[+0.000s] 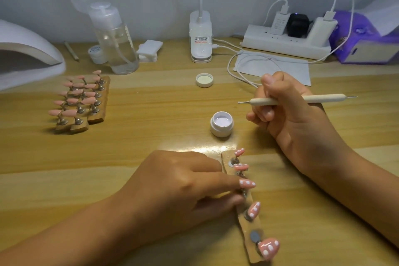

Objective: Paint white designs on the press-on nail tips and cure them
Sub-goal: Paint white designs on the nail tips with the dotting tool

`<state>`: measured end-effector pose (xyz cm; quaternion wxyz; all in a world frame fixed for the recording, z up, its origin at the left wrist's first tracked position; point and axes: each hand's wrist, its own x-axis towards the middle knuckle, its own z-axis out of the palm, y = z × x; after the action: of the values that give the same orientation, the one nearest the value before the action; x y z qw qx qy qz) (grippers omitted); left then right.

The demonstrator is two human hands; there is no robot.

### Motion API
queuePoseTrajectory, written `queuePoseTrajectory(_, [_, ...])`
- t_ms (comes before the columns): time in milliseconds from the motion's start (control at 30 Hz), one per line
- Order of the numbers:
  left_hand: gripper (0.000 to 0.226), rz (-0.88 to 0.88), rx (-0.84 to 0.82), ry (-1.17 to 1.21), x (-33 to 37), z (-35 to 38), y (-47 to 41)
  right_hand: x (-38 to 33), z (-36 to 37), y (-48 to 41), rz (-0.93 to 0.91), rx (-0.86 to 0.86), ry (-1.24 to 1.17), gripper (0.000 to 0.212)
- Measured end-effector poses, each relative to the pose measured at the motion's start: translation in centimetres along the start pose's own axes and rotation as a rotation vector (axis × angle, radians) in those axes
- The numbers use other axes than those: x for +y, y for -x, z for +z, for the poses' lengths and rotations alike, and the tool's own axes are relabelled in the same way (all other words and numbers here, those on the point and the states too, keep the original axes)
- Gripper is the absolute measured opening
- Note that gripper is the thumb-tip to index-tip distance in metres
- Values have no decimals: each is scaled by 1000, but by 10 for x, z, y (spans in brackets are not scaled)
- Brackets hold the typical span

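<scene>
A wooden holder strip lies near the front, carrying several pink nail tips with white dots, such as one tip at mid-strip. My left hand rests on the strip's left side, fingers touching the stand under that tip. My right hand grips a cream dotting tool, held level above the table with its small ball end pointing left. An open white pot of white gel stands just left of my right hand. Its lid lies farther back.
Three more strips with plain pink tips sit at left. A white curing lamp stands far left. At the back are a pump bottle, cotton pads, a desk-lamp base, a power strip with cables, and a purple box.
</scene>
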<state>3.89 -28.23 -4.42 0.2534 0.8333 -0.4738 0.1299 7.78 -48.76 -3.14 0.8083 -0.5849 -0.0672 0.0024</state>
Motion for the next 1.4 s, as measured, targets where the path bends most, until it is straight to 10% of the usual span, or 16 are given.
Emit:
queuePoseTrajectory(333, [10, 15, 187, 134, 10, -6, -7, 1, 1, 1, -96, 54, 124, 22])
queuePoseTrajectory(633, [12, -741, 346, 1058, -15, -6, -16, -2, 6, 8, -230, 61, 387, 20])
queuePoseTrajectory(1400, [12, -698, 378, 1087, -17, -8, -20, 13, 8, 4, -280, -96, 768, 12])
